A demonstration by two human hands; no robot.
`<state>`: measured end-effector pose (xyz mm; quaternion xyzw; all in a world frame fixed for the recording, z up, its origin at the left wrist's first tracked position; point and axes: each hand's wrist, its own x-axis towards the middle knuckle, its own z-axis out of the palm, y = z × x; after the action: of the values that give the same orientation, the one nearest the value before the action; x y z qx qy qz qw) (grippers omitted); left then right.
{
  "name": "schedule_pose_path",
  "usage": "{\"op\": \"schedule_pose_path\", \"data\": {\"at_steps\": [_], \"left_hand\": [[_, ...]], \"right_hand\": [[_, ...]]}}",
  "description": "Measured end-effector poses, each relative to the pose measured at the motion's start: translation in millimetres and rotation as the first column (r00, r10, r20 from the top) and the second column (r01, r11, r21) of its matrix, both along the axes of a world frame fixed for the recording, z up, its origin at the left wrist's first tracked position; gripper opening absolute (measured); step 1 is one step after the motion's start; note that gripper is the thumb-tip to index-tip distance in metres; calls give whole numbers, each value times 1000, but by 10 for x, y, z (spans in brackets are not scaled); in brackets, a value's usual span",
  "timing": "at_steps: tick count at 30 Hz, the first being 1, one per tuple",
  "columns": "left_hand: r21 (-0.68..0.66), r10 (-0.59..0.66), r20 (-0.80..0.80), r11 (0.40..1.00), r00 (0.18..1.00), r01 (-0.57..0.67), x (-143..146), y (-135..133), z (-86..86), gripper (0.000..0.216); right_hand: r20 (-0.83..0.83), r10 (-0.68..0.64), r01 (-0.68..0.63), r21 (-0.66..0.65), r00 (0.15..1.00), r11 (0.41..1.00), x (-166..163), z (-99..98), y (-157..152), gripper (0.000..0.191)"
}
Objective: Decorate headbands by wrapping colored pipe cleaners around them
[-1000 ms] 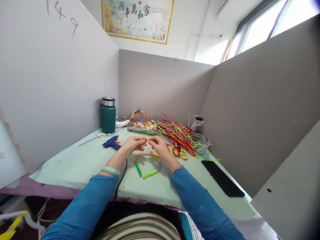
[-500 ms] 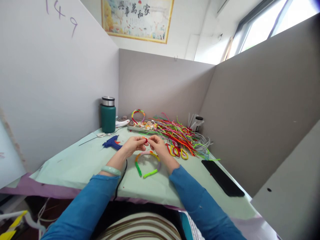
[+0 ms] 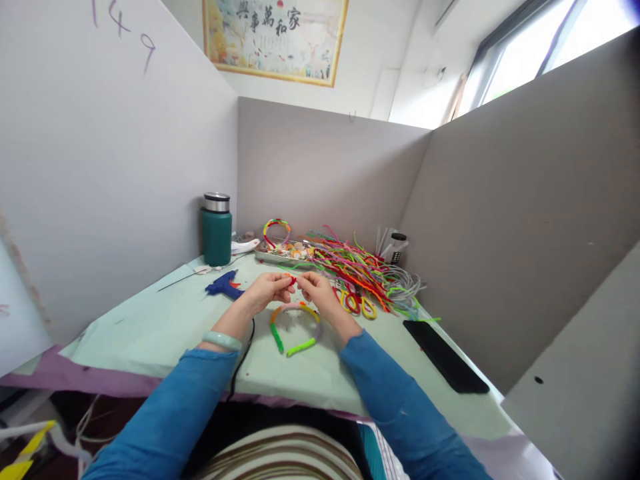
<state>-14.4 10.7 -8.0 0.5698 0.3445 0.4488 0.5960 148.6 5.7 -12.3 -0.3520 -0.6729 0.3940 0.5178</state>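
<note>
Between the fingertips of both hands is a small red piece of pipe cleaner (image 3: pixel 293 281), mostly covered by the fingers. My left hand (image 3: pixel 271 290) pinches it from the left. My right hand (image 3: pixel 315 289) is closed at its right side, thumb and forefinger together. Just below the hands, a headband (image 3: pixel 301 347) wrapped in green, orange, pink, yellow and purple fuzzy strips lies on the table, its two ends toward me. A blue glue gun (image 3: pixel 223 285) lies left of my left hand. Scissors with red and yellow handles (image 3: pixel 369 308) lie right of my right hand.
A big heap of coloured pipe cleaners (image 3: pixel 355 267) lies behind the hands. Beside it a metal tray (image 3: pixel 280 257) of small pieces holds up a second wrapped headband (image 3: pixel 265 230). A green bottle (image 3: pixel 217 233) stands back left; a black phone-like slab (image 3: pixel 445 357) lies right. Partitions enclose the table.
My right hand has shifted very slightly, and a bit more of the red piece shows between the fingertips. Everything else on the table stays where it was.
</note>
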Motion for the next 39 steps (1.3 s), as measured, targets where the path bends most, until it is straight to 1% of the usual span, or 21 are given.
{"op": "schedule_pose_path", "data": {"at_steps": [5, 8, 11, 15, 19, 23, 26, 28, 29, 31, 33, 35, 37, 39], "left_hand": [[54, 25, -48, 998, 999, -22, 7, 1, -16, 35], [68, 55, -115, 997, 992, -47, 10, -21, 0, 37], [95, 79, -190, 994, 978, -62, 14, -30, 10, 37], [111, 70, -239, 993, 969, -44, 10, -22, 0, 35], [125, 50, -262, 992, 964, -17, -2, -23, -9, 31], [151, 12, -313, 988, 950, 37, -6, -46, 8, 27], [170, -1, -364, 983, 931, 68, -6, -58, 18, 25], [182, -19, -395, 978, 918, 99, -7, -51, 12, 24], [185, -30, -406, 976, 913, 114, -8, -45, 6, 25], [181, -48, -418, 974, 907, 135, -14, -36, -5, 26], [168, -61, -419, 975, 906, 143, -26, -36, -8, 27], [142, -92, -412, 976, 906, 164, -45, -46, -2, 30], [105, -145, -386, 974, 911, 199, -67, -56, 6, 31], [75, -179, -326, 974, 928, 214, -80, -58, 12, 32]], "right_hand": [[49, -118, 112, 116, 992, 987, -57, -36, 17, 20], [101, -158, 139, 167, 982, 976, -40, -34, 18, 17], [192, -124, 94, 162, 973, 982, 18, -19, 25, 15], [319, -62, 11, 159, 946, 987, 97, 11, 40, 14], [357, -43, -29, 192, 933, 981, 127, 28, 53, 16], [398, -49, -37, 206, 916, 978, 151, 30, 62, 18], [460, -45, -51, 195, 887, 980, 187, 35, 59, 18], [515, -44, -76, 209, 856, 975, 207, 44, 45, 16], [543, -52, -92, 235, 838, 968, 211, 48, 33, 15], [588, -109, -114, 329, 801, 938, 205, 57, -3, 12], [613, -208, -114, 443, 762, 889, 186, 65, -49, 9], [620, -293, -115, 531, 728, 840, 163, 76, -97, 8], [609, -321, -121, 572, 725, 811, 147, 92, -131, 9], [565, -300, -103, 573, 769, 813, 143, 107, -139, 10]]}}
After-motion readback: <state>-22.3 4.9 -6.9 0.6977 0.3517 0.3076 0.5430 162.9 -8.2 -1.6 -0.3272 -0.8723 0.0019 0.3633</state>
